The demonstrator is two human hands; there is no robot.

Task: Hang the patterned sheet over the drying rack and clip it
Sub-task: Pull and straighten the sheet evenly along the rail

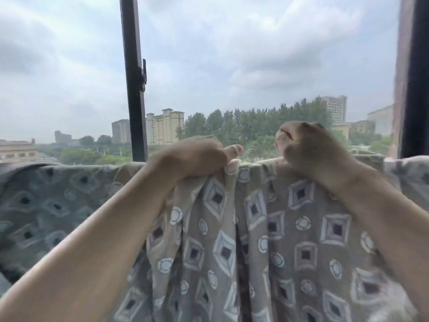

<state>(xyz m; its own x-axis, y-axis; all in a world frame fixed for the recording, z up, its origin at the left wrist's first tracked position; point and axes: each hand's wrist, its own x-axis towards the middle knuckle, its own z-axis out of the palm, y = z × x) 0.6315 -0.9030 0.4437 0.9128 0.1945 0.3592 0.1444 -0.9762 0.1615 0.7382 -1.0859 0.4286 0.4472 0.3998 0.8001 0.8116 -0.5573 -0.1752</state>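
Sheet (267,228) top edge gripped by left hand (197,156) and, seemingly, clenched right hand (306,147).

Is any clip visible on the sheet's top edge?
No: the patterned sheet shows only the left hand and right hand gripping it.

Both bare forearms reach up and forward, wrists about level with each other. The left hand (197,156) is curled in a pinch, thumb pressed against the fingers on a fold of the patterned sheet (255,228). The right hand (308,147) is a closed fist, knuckles up, gripping the sheet's top edge.
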